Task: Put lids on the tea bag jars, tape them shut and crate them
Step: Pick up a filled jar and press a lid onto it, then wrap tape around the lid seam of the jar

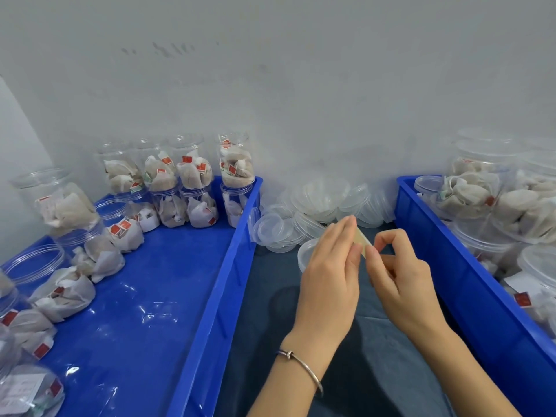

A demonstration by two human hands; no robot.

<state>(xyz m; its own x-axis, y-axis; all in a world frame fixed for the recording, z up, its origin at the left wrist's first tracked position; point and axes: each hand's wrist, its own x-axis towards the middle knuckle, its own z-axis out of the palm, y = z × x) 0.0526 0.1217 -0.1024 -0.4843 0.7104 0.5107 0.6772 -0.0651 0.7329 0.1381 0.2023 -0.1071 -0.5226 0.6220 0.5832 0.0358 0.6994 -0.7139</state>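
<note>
Between my two hands is a short strip of yellowish clear tape [362, 240]. My left hand [329, 278] holds its upper part with nearly straight fingers; the thumb is hidden. My right hand [400, 275] pinches the strip's lower end between thumb and forefinger. Just behind my left hand a clear jar lid [305, 254] lies on the dark tabletop, partly hidden. A heap of clear lids [316, 212] lies against the wall. Clear jars of tea bags [192, 179] stand stacked in the blue crate [216, 296] on the left.
A second blue crate [469, 284] at the right holds more tea bag jars [478, 194], some with lids. Jars line the left crate's back and left side. The dark cloth tabletop [270, 326] runs between the crates. A white wall stands behind.
</note>
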